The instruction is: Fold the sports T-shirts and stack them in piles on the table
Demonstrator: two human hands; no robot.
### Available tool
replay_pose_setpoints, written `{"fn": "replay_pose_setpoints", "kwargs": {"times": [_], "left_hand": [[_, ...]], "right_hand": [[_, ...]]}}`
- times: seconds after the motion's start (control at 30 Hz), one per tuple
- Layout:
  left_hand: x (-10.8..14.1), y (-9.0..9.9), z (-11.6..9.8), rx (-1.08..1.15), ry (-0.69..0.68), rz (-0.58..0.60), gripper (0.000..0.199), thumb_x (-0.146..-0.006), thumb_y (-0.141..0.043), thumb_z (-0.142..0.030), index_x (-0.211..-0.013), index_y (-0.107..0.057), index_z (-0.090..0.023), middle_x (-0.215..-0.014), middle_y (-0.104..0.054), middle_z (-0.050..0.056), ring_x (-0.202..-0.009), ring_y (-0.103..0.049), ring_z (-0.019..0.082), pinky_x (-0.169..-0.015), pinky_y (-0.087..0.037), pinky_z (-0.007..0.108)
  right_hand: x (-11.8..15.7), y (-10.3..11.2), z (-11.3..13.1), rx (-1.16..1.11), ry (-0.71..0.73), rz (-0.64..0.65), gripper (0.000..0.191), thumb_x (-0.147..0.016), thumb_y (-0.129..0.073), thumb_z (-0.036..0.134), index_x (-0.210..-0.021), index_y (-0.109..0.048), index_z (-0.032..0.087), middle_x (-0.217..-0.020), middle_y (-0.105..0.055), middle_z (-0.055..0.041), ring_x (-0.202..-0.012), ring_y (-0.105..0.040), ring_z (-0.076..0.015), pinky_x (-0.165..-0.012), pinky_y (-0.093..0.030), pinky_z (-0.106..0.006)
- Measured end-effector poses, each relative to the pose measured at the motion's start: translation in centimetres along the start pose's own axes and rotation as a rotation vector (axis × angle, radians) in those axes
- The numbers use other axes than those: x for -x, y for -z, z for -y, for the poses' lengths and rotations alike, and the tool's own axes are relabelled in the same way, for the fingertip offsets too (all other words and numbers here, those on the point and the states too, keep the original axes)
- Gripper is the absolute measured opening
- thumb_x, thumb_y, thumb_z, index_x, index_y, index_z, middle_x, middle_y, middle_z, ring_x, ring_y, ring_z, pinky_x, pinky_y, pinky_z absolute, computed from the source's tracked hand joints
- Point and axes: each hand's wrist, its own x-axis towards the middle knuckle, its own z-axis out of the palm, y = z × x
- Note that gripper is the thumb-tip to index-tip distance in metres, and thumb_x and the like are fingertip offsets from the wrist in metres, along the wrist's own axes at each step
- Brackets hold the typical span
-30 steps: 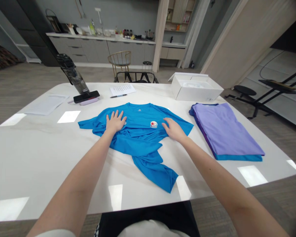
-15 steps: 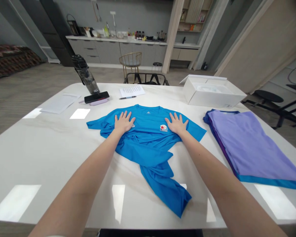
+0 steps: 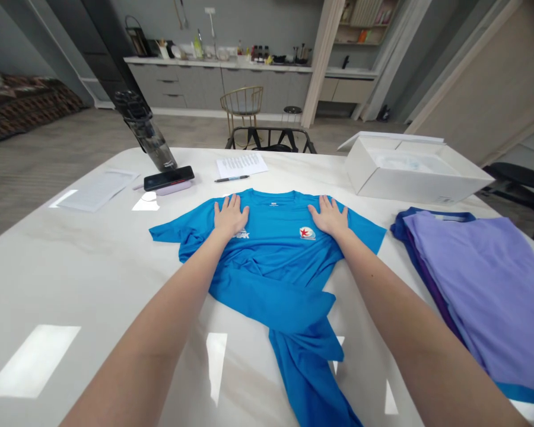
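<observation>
The left hand (image 3: pixel 230 216) and the right hand (image 3: pixel 329 217) both lie flat on a blue T-shirt (image 3: pixel 271 261), with the fingers spread and open, so they press on the cloth but do not grasp it. They are just below the collar, one on each side of the chest. The left hand is touching a small "PEAK" logo (image 3: pixel 241 234), and the right hand is just above a red and white badge (image 3: pixel 307 233). The shirt lies in the middle of the tabletop (image 3: pixel 71 284), with the collar toward the far edge. Its lower part is twisted and runs toward the near edge, then leaves the view. Near the right edge is a folded lilac garment (image 3: pixel 480 284), on a darker one (image 3: pixel 420 237). Near the far right corner is an open white box (image 3: pixel 413 178). By the far edge there are a phone (image 3: pixel 169 178), a bottle (image 3: pixel 145 127), a paper sheet (image 3: pixel 241 165) and a pen (image 3: pixel 231 178).
</observation>
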Motion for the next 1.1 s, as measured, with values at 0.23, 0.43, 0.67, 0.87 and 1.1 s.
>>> {"fn": "replay_pose_setpoints", "kwargs": {"times": [0.23,0.43,0.67,0.87,1.1], "left_hand": [[-2.8,0.6,-0.5,-0.042,-0.02,-0.192,0.053,-0.105,-0.03,-0.034,-0.152,-0.049,-0.019,-0.157,-0.051,0.015,-0.145,-0.044,0.035,-0.122,-0.025,0.063],[-6.8,0.8,-0.5,-0.097,-0.016,-0.266,0.042,-0.105,-0.03,-0.023,-0.123,-0.066,-0.012,-0.129,-0.065,0.021,-0.126,-0.056,0.037,-0.105,-0.04,0.053],[-10.3,1.1,-1.4,-0.087,-0.025,-0.288,0.044,-0.106,-0.025,-0.021,-0.126,-0.063,-0.014,-0.127,-0.066,0.019,-0.122,-0.06,0.034,-0.103,-0.041,0.049],[-5.8,1.2,-3.8,-0.038,-0.224,-0.205,0.041,-0.106,-0.037,-0.037,-0.132,-0.062,-0.017,-0.135,-0.063,0.017,-0.13,-0.055,0.035,-0.11,-0.037,0.052],[3.5,0.2,-5.1,0.014,-0.342,0.062,0.069,-0.103,-0.03,-0.065,-0.159,-0.042,-0.027,-0.172,-0.028,0.01,-0.158,-0.023,0.035,-0.125,-0.019,0.064]], "right_hand": [[-2.0,0.5,0.8,0.036,0.067,-0.166,0.063,-0.107,-0.023,0.054,-0.16,-0.041,0.025,-0.169,-0.034,-0.0117,-0.153,-0.026,-0.0366,-0.119,-0.016,-0.072],[-4.6,1.4,1.6,0.088,0.166,-0.232,0.038,-0.105,-0.039,0.037,-0.119,-0.069,0.019,-0.128,-0.065,-0.0201,-0.121,-0.054,-0.0364,-0.101,-0.04,-0.056],[-9.0,1.6,2.4,0.13,0.076,-0.226,0.033,-0.106,-0.035,0.028,-0.12,-0.064,0.019,-0.116,-0.071,-0.019,-0.11,-0.062,-0.0347,-0.097,-0.039,-0.052],[-6.7,1.9,3.2,0.035,0.15,-0.246,0.043,-0.106,-0.04,0.04,-0.141,-0.054,0.019,-0.133,-0.067,-0.0205,-0.122,-0.059,-0.0372,-0.102,-0.041,-0.055],[3.9,0.7,3.0,-0.066,0.438,-0.097,0.053,-0.104,-0.046,0.054,-0.149,-0.054,0.028,-0.167,-0.038,-0.0107,-0.151,-0.035,-0.0368,-0.116,-0.026,-0.074]]}}
